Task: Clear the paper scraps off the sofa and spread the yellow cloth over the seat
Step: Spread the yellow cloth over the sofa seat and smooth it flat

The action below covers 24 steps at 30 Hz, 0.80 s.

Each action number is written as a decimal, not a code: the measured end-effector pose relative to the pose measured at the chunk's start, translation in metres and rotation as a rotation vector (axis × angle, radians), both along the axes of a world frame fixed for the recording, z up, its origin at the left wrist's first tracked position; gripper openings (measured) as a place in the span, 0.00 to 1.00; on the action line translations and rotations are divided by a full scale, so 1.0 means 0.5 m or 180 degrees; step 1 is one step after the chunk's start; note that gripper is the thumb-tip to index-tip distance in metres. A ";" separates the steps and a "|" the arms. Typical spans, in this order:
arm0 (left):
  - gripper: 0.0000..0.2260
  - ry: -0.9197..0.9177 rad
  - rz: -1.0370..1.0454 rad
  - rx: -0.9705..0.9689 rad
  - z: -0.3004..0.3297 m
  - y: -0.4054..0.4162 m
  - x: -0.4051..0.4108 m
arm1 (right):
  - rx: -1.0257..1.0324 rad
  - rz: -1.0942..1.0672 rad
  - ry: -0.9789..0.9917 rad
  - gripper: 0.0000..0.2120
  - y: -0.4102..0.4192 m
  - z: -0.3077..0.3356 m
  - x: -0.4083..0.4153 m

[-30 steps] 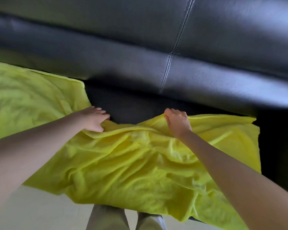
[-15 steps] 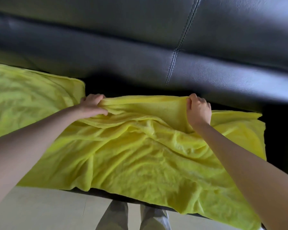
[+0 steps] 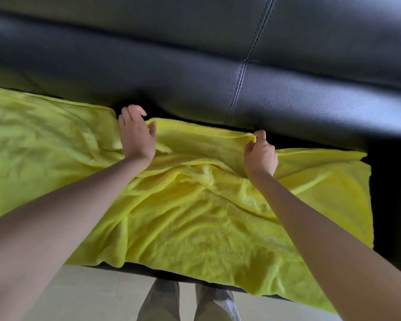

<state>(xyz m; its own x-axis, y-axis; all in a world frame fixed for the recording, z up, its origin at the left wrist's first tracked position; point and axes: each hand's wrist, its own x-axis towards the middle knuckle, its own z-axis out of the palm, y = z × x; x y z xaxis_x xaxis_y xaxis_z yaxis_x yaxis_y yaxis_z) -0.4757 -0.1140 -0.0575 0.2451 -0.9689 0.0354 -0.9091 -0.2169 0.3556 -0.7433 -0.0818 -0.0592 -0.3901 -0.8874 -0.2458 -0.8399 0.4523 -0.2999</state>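
The left hand [image 3: 137, 137] has let go of the fuzzy yellow cloth [image 3: 195, 216]; its fingers now lie nearly straight near the back edge of the black leather sofa [image 3: 218, 89]. The cloth's folded edge has moved back towards the backrest and covers most of the seat. The right hand [image 3: 261, 156] still pinches that edge. No paper scraps are visible, so only smoothing seems left.
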 end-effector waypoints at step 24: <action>0.45 -0.0159 -0.0499 0.2411 -0.042 0.103 0.032 | -0.0162 0.2483 0.0421 0.21 0.085 -0.050 -0.140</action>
